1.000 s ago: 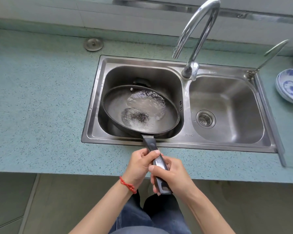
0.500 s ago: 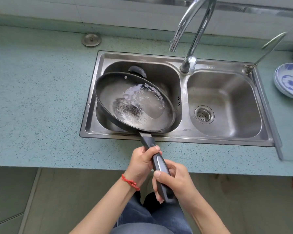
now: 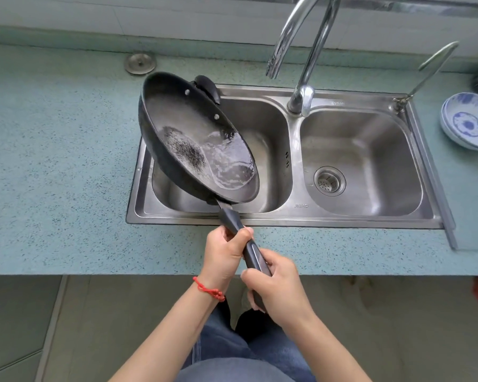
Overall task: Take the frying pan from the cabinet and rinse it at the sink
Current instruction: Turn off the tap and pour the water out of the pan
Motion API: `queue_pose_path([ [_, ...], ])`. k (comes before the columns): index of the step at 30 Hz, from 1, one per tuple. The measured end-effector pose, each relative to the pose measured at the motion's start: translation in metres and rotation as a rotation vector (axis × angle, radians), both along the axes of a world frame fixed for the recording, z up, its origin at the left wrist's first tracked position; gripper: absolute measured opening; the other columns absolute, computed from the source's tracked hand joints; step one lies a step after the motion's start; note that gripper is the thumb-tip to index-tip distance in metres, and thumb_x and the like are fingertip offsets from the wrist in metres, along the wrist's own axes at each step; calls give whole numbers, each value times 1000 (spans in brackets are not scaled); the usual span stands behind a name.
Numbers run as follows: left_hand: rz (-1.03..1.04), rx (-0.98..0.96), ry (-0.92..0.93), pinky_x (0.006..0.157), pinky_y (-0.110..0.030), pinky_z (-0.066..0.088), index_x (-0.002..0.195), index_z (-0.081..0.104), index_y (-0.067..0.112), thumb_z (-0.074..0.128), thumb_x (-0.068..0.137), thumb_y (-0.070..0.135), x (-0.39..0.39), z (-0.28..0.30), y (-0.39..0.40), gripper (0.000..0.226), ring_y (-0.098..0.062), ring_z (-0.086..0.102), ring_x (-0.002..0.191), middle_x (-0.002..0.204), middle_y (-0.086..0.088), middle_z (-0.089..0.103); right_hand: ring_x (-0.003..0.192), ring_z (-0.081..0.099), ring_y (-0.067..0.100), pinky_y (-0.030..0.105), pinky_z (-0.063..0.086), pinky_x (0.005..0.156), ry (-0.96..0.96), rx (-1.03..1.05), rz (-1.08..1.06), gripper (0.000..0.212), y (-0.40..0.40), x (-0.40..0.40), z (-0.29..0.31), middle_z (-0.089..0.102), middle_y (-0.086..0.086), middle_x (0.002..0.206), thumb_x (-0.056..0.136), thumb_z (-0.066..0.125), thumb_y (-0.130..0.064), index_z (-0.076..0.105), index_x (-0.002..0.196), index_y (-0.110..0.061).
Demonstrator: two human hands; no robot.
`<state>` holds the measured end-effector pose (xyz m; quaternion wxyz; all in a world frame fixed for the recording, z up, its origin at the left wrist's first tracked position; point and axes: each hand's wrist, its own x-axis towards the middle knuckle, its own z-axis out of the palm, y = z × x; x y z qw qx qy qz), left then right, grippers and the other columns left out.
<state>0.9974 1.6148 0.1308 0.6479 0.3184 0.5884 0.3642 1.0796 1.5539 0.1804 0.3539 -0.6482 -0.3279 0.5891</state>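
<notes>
Both hands, left hand [image 3: 225,255] and right hand [image 3: 279,288], grip tilted frying pan [image 3: 188,136] handle.

Left basin [image 3: 262,150] drain behind the tilted frying pan [image 3: 188,139]; faucet [image 3: 309,37] arch top beyond the upper edge

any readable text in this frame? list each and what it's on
"JINMO", roughly, letters partly unclear: stamped on the sink front rim below the divider.
Small stamp on the sink's back rim right of the faucet: too blurred to read.
Frying pan, bowls: no text visible.
</notes>
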Motion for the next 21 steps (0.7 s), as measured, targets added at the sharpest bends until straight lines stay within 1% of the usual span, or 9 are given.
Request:
queue_pose_path([
  [2, 1, 3, -12, 47, -21, 40, 61, 54, 11, 62, 59, 25, -2, 1, -1, 17, -6, 47, 45, 56, -4, 53, 29, 34, 15, 19, 25, 35, 61, 4, -32, 10, -2, -2, -3, 34, -3, 38, 61, 50, -7, 41, 67, -8],
  [5, -2, 0, -52, 45, -17, 42, 65, 55, 9, 64, 61, 23, -4, 0, -5, 18, -4, 49, 44, 56, -2, 54, 29, 32, 16, 24, 23, 36, 166, 25, -24, 11, -7, -3, -7, 39, 2, 37, 63, 50, -6, 45, 73, -3],
  [7, 6, -17, -115, 49, -18, 44, 66, 57, 9, 68, 65, 21, -6, 1, -6, 16, -7, 52, 48, 53, 2, 59, 30, 31, 16, 23, 24, 36, 232, 38, -19, 20, -8, -2, -9, 40, 4, 38, 65, 49, -5, 46, 81, 7],
  [9, 48, -64, -265, 55, -20, 50, 71, 58, 8, 67, 75, 11, -6, 5, -8, 10, -10, 59, 55, 54, 2, 63, 30, 31, 16, 21, 26, 34, 271, 52, -14, 23, -7, -2, -9, 39, 7, 39, 66, 49, -4, 47, 85, 9],
  [11, 91, -131, -454, 61, -21, 55, 75, 59, 6, 61, 74, 6, -6, 10, -8, 2, -12, 65, 59, 60, -1, 67, 29, 31, 16, 20, 26, 33, 293, 77, -12, 21, -7, -1, -10, 40, 7, 41, 67, 49, -4, 47, 85, 6],
  [13, 102, -184, -598, 64, -22, 57, 78, 59, 3, 59, 68, 8, -5, 14, -8, 11, -14, 68, 63, 63, -4, 69, 29, 32, 16, 21, 25, 34, 307, 88, -8, 23, -8, 1, -11, 40, 8, 41, 67, 50, -4, 45, 85, 10],
  [14, 100, -197, -640, 65, -22, 57, 80, 59, 2, 58, 66, 8, -5, 15, -8, 14, -14, 69, 65, 65, -4, 70, 30, 32, 17, 22, 25, 34, 311, 94, -2, 24, -9, 3, -11, 41, 6, 41, 67, 52, -5, 45, 85, 10],
  [17, 78, -188, -661, 65, -23, 57, 87, 59, 1, 57, 67, 7, -5, 19, -6, 20, -14, 68, 66, 68, -4, 70, 31, 34, 17, 22, 27, 35, 335, 123, 9, 30, -9, 8, -11, 43, 7, 44, 63, 58, -14, 48, 84, 5],
  [21, 62, -132, -629, 61, -22, 55, 86, 57, 1, 59, 66, 6, -5, 24, -5, 20, -13, 63, 59, 64, -4, 67, 31, 34, 17, 20, 29, 34, 378, 147, 4, 25, -10, 7, -8, 42, 7, 45, 62, 59, -18, 45, 79, -5],
])
